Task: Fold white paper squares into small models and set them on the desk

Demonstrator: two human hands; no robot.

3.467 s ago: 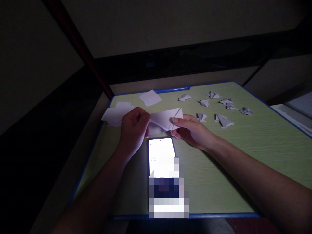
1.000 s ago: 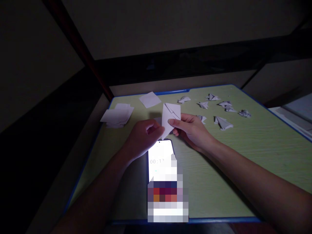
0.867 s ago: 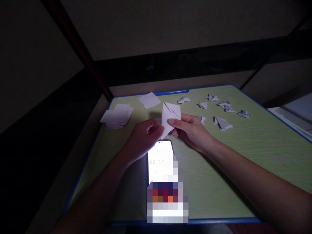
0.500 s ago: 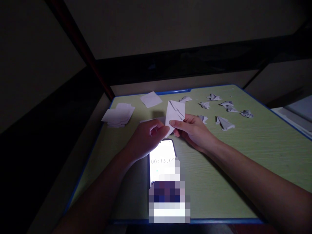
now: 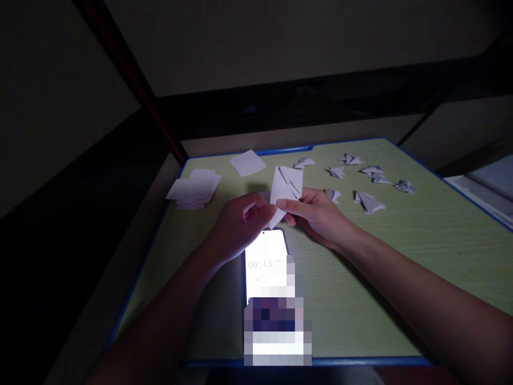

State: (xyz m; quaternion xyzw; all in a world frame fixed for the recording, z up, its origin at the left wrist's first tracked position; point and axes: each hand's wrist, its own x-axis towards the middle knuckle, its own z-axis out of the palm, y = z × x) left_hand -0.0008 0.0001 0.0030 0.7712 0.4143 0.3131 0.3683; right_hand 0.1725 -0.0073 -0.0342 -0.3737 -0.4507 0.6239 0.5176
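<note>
A partly folded sheet of white paper is held up above the table, with diagonal folds near its upper right. My right hand grips its right side, thumb lying across the front and fingers behind. On the left edge, my left hand is closed, thumb and forefinger pinching the paper. Just below the hands lies a lit phone showing a timer; its lower part is blurred out. Partly hidden behind my left hand, another pale sheet lies on the table.
Loose white sheets are piled at the table's left edge, and one square sheet lies at the back. Several folded paper pieces are scattered on the right. The green table has a blue rim.
The folded paper has shifted very slightly left and tilted a little. Both hands keep their hold on it.
</note>
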